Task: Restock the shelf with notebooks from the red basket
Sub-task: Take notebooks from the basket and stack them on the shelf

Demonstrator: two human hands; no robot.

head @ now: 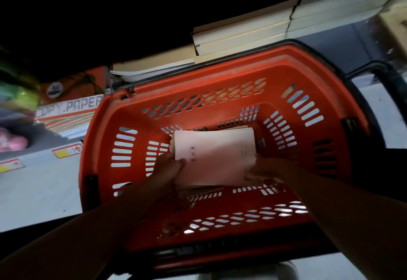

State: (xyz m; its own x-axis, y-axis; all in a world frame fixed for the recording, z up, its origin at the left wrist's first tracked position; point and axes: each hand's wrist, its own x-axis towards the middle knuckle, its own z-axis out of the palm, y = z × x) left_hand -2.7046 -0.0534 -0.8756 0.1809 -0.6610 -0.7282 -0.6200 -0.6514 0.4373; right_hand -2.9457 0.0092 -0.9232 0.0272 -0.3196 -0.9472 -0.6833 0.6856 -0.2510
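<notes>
My forearms reach forward and down; my left grip [169,169] and my right grip [267,170] clasp the notebooks [217,152] from opposite sides.

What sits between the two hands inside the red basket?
In the head view, a stack of pale notebooks lies between the left hand and the right hand, each gripping one side.
</notes>
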